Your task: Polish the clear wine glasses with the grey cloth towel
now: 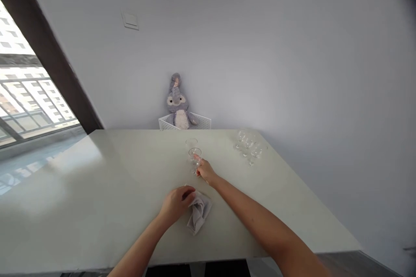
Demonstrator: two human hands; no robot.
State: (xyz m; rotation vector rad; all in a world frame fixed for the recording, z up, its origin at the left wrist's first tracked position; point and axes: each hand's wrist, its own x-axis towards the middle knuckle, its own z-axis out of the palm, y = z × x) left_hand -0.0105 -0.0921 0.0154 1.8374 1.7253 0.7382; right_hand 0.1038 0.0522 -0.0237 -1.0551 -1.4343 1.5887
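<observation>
A small, clear stemmed glass point(195, 152) stands near the middle of the table. My right hand point(206, 170) reaches out to it, its fingers closed around the lower part. Just behind is the rim of a second clear glass point(191, 140), its lower part hard to make out. Closer to me, my left hand point(178, 201) rests with curled fingers at the left edge of a crumpled light grey cloth point(200, 214). Its thumb and fingertips pinch the cloth's edge, partly hidden by the hand.
Several clear stemmed glasses point(248, 143) stand grouped at the table's far right. Beyond the back edge, a grey plush toy point(176, 103) sits in a white perforated basket point(204, 122) against the wall. The pale table point(97, 207) reaches toward a window at left.
</observation>
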